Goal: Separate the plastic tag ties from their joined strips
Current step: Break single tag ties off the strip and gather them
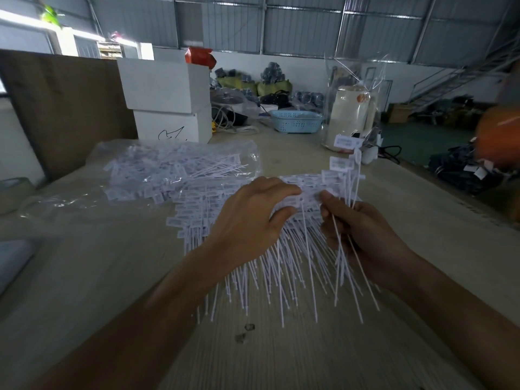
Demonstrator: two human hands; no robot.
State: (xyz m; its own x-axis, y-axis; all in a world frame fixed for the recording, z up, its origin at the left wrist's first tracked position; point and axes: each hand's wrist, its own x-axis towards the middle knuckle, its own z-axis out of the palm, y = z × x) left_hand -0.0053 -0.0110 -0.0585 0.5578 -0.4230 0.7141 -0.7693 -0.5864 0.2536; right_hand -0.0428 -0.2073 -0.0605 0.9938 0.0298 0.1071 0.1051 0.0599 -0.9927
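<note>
Both forearms reach over the table [84,277]. Left hand [250,218] curls its grip on the tag heads atop the spread pile of tag ties [281,263]; right hand [363,229] pinches several tie stems upright. Beyond lie a clear bag of ties [174,167] and white boxes [166,99].

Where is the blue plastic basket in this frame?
In the head view, the blue basket sits at the table's far end, right of the stacked white boxes and left of the bagged white kettle.
</note>
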